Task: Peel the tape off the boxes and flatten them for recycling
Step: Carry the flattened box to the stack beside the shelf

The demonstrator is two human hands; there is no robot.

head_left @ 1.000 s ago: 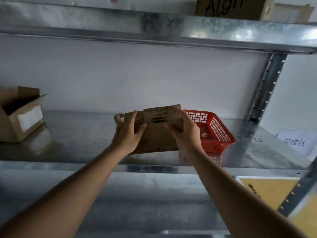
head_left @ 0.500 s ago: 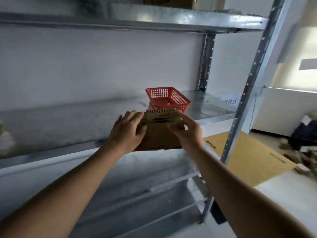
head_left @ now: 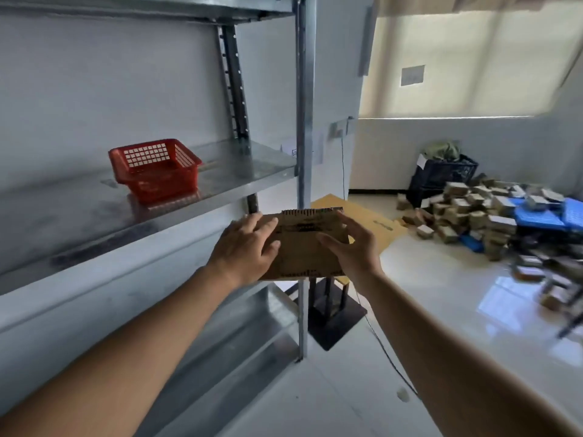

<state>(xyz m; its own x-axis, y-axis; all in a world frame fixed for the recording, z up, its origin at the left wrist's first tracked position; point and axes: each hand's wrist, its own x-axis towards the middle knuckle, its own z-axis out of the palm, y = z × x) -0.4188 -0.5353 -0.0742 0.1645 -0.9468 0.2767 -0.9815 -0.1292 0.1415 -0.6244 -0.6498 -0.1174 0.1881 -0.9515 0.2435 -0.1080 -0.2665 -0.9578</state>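
The flattened cardboard box [head_left: 310, 244] is held in the air in front of the person, just off the front right corner of the metal shelf unit [head_left: 195, 197] and clear of its surfaces. The left hand [head_left: 244, 247] grips the box's left edge, fingers spread across the upper face. The right hand [head_left: 350, 244] grips the right edge, thumb on the upper face and fingers curled round the far side. The serrated top edge of the box points away from the person, and dark print runs across its upper part.

The front upright post [head_left: 304, 121] of the shelf unit stands directly behind the box and passes behind its far edge. A red mesh basket [head_left: 154, 168] sits on the middle shelf, well apart from the box, to the left. A yellow-brown cardboard sheet [head_left: 372, 222] lies on the floor beyond the post. Further right, a pile of small boxes [head_left: 467, 212] lies on the floor beside a black crate [head_left: 441, 175] and blue plastic trays [head_left: 549, 212]. A black base plate [head_left: 334, 313] with a stand sits on the floor below the hands, and a cable [head_left: 388, 357] trails from it.
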